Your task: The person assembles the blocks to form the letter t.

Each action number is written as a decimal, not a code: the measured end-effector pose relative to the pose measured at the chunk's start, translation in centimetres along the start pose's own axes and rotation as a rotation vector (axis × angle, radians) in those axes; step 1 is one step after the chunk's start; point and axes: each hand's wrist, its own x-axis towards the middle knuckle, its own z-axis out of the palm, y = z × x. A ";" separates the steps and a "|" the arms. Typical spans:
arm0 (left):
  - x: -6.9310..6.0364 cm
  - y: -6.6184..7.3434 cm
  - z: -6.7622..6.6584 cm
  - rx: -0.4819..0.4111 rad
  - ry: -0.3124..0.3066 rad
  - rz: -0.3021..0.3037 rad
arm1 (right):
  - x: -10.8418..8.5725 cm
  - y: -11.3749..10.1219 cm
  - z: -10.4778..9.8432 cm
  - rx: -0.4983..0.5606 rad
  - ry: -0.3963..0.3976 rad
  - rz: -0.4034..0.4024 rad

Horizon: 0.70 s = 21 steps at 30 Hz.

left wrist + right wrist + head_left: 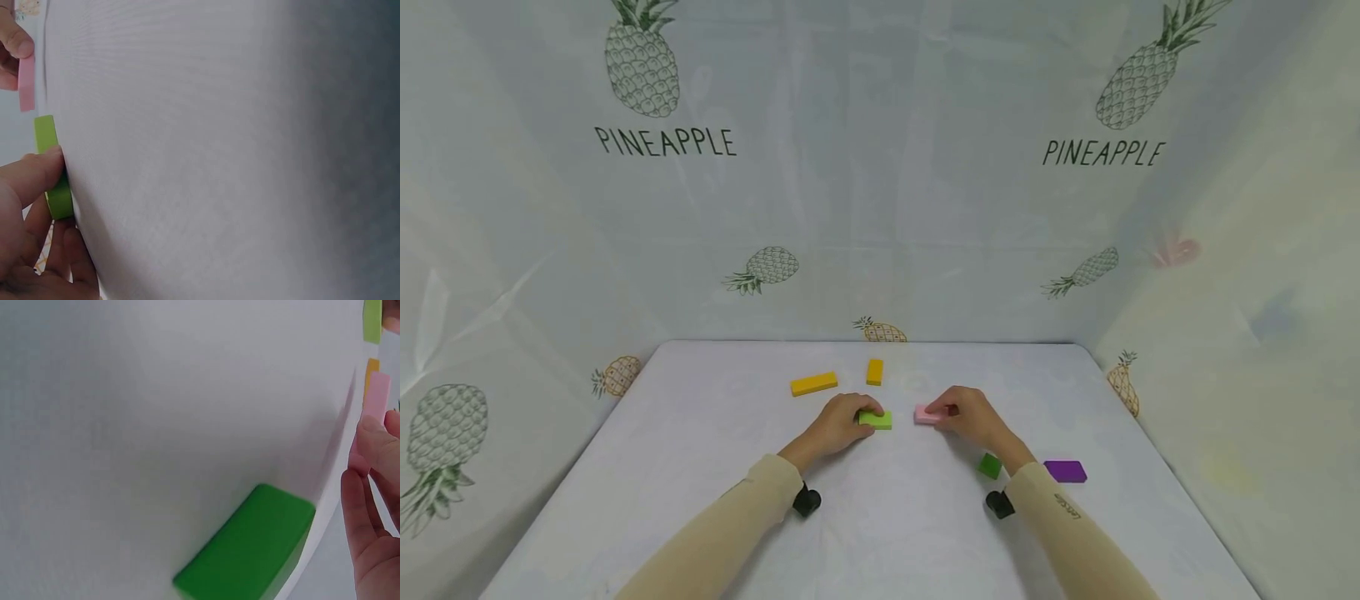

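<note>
In the head view my left hand pinches a lime green block between thumb and fingers, near the middle of the table. The left wrist view shows the thumb on the near face of that lime block. To its right, across a small gap, my right hand grips a pink block. Seen from the right wrist, the pink block is held by thumb and fingers, with a shadow gap under it. A dark green block lies just below the right wrist.
Beyond the hands lie a long yellow block and a shorter yellow block. A purple block sits right of the right forearm. The white table ends at a pineapple-printed curtain.
</note>
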 end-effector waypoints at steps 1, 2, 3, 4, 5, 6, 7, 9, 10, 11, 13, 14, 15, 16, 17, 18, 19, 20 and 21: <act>0.0 0.0 0.0 0.000 -0.001 -0.002 | 0.0 -0.1 0.1 0.005 -0.001 0.002; 0.1 0.0 0.1 -0.003 -0.002 -0.005 | 0.0 -0.2 0.2 0.011 -0.002 0.002; 0.1 0.0 0.1 -0.003 -0.003 -0.004 | 0.0 -0.4 0.3 0.010 -0.003 -0.001; 0.1 0.0 0.1 -0.001 -0.002 0.001 | 0.0 -0.4 0.3 0.009 -0.003 -0.009; 0.1 0.0 0.1 0.000 -0.002 0.001 | 0.0 -0.5 0.4 0.009 -0.005 -0.018; 0.1 -0.1 0.1 0.004 -0.003 0.004 | 0.0 -0.6 0.5 0.007 -0.007 -0.034; 0.1 -0.1 0.1 0.007 -0.003 0.008 | 0.0 -0.6 0.5 0.008 -0.008 -0.047; 0.1 -0.1 0.2 0.010 -0.005 0.009 | 0.0 -0.7 0.7 0.007 -0.011 -0.070; 0.1 -0.2 0.2 0.009 -0.005 0.009 | 0.0 -0.7 0.7 0.010 -0.013 -0.076; 0.1 -0.2 0.2 0.007 -0.007 0.005 | 0.0 -0.7 0.8 0.011 -0.015 -0.085; 0.1 -0.2 0.2 0.004 -0.006 0.001 | 0.0 -0.7 0.9 0.013 -0.018 -0.092; 0.2 -0.3 0.2 0.006 -0.006 0.003 | 0.0 -0.7 1.0 0.008 -0.018 -0.098; 0.2 -0.3 0.2 0.008 -0.006 0.005 | 0.1 -0.7 1.1 0.008 -0.019 -0.097; 0.2 -0.4 0.2 0.008 -0.005 0.005 | 0.1 -0.7 1.1 0.009 -0.019 -0.096; 0.2 -0.4 0.2 0.009 -0.004 0.006 | 0.1 -0.8 1.2 0.010 -0.020 -0.095; 0.2 -0.5 0.2 0.010 -0.004 0.007 | 0.2 -0.8 1.3 0.011 -0.020 -0.091; 0.2 -0.4 0.2 0.010 -0.006 0.007 | 0.2 -0.9 1.3 0.010 -0.022 -0.088; 0.2 -0.4 0.2 0.012 -0.007 0.007 | 0.2 -0.9 1.4 0.009 -0.023 -0.090; 0.2 -0.4 0.2 0.013 -0.008 0.006 | 0.3 -1.0 1.5 0.012 -0.025 -0.086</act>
